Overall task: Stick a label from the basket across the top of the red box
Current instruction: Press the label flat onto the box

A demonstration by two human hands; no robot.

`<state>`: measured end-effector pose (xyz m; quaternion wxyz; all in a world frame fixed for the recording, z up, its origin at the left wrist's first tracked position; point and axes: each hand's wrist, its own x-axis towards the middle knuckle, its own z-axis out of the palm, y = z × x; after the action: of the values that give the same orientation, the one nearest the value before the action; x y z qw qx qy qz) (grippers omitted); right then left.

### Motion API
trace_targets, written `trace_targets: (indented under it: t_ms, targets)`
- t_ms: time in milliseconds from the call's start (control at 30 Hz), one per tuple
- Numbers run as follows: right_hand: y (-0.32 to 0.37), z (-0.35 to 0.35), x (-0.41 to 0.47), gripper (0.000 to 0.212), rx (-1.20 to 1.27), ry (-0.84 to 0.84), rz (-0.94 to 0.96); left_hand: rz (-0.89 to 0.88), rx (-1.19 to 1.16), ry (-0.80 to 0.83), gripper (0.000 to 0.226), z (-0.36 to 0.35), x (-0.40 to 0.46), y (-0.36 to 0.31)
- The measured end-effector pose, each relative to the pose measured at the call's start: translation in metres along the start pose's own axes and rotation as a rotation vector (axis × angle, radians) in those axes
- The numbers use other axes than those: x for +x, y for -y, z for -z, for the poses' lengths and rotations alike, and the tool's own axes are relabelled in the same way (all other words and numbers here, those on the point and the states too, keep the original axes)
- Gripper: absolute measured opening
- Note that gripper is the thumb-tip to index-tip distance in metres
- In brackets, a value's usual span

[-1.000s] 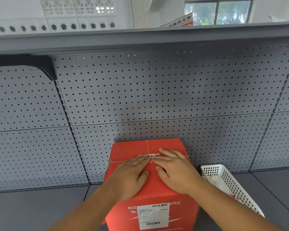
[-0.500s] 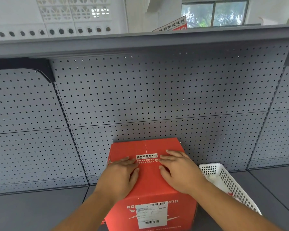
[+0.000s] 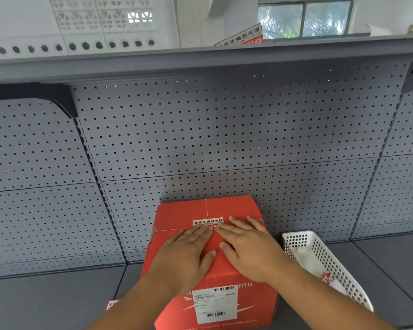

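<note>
Red box [image 3: 215, 236] sits on the shelf [image 3: 45, 303] against the pegboard [image 3: 224, 139], basket [image 3: 320, 256] just to its right. Label [image 3: 208, 221] already on the box top, across the centre seam. Both hands flat, palms down, gripping nothing: left hand [image 3: 186, 256] and right hand [image 3: 250, 246] w/ fingertips at the label's near edge. Step looks like press-down/smoothing. Label ends partly hidden, so can't tell if fully stuck. Next, imo: rub outward along the strip, then lift off.
</note>
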<state>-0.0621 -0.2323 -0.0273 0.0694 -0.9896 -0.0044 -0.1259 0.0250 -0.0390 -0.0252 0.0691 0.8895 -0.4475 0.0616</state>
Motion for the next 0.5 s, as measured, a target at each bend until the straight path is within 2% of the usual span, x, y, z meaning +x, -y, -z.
trace_targets:
  t_ms: [267,500]
  targets:
    - [0.002,-0.002,-0.006,0.057,0.013,-0.113,-0.057,0.151,-0.044,-0.17,0.07,-0.007,-0.013,-0.004]
    - [0.003,-0.006,-0.006,0.054,-0.002,-0.203,-0.092,0.174,-0.119,-0.193,0.063,-0.009,-0.014,-0.003]
